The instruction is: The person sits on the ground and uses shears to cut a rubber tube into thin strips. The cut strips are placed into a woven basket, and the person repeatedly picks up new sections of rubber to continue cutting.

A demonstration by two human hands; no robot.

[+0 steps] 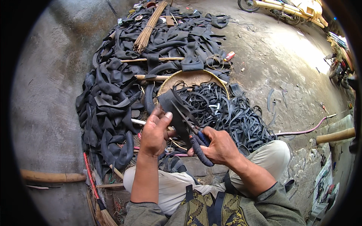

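Observation:
My left hand [155, 130] pinches a wide black rubber strip [166, 101] between thumb and fingers, holding it up in front of me. In my right hand [218, 147] is a pair of scissors [185, 115] with dark wrapped handles. The blades lie along the strip, pointing away and to the left. A narrower band of rubber curls beside the blades. Just beyond my hands, a round woven tray [191, 77] lies partly covered by a heap of thin cut rubber strips [226, 113], which spills over toward my right knee.
A large pile of black rubber pieces [113, 90] spreads along the wall to the left and ahead. On it rests a bundle of thin sticks [151, 28]. Bamboo poles [52, 176] lie at the left, and another bamboo pole [335, 136] at the right. A motorcycle [279, 11] stands far right.

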